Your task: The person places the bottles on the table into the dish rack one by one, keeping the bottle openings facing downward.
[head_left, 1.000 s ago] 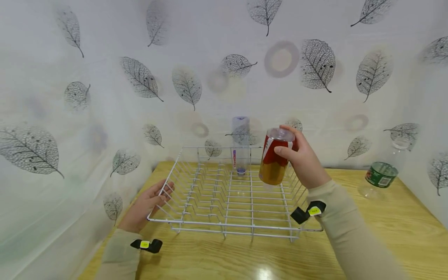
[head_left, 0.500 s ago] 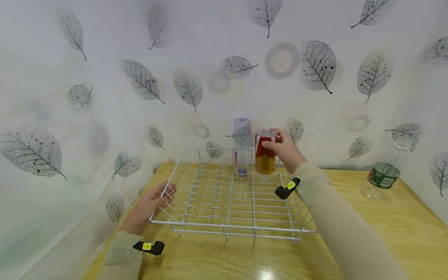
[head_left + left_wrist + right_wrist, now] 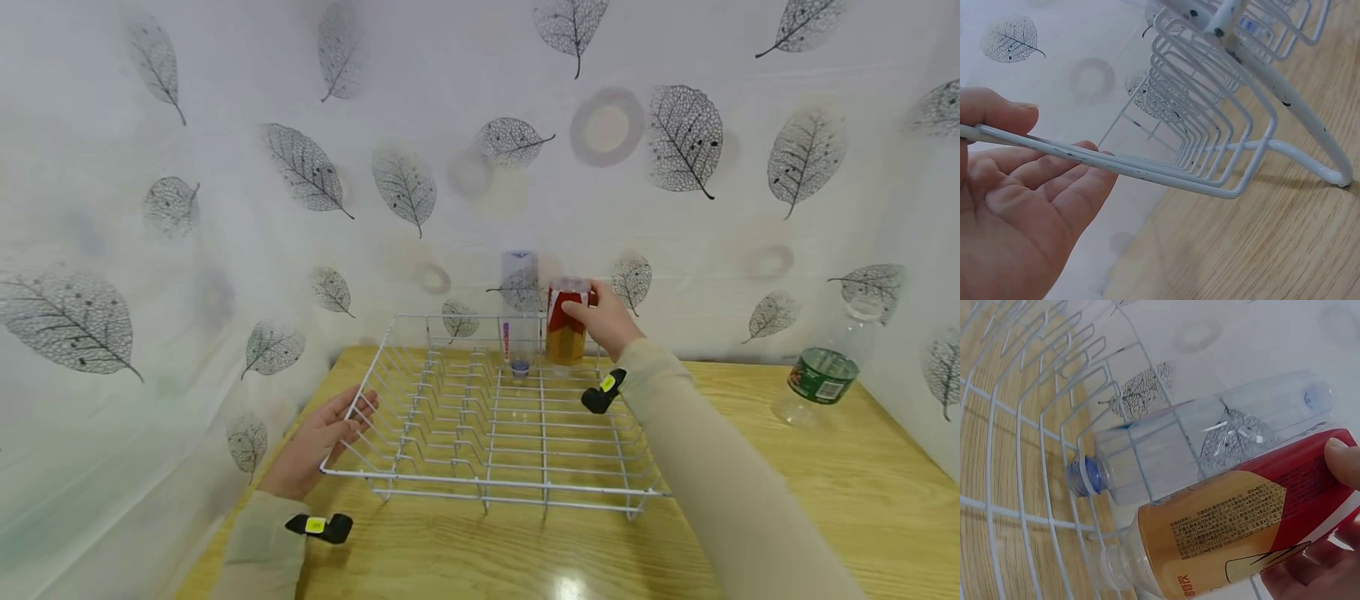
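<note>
A white wire dish rack [image 3: 487, 482] stands on the table. My left hand [image 3: 311, 446] holds its left rim; in the left wrist view the thumb lies over the wire and the rather straight fingers are beneath it. At the rack's back, my right hand [image 3: 609, 321] grips an upside-down plastic bottle [image 3: 566, 337] with a red and orange label. The bottle's bare neck [image 3: 1116, 567] points down among the wires; whether it touches them I cannot tell. Just left of it, a clear bottle [image 3: 517, 333] with a blue cap [image 3: 1087, 476] stands inverted in the rack.
Another clear bottle [image 3: 823, 377] with a green label stands upright on the wooden table [image 3: 750, 450], to the right of the rack. Behind and to the left hangs a translucent curtain [image 3: 465, 75] printed with leaves.
My right hand has carried the red and orange bottle left and back. The bottle has gone from tilted to nearly vertical beside the clear one, then slightly lower. My left hand stays on the rim.
</note>
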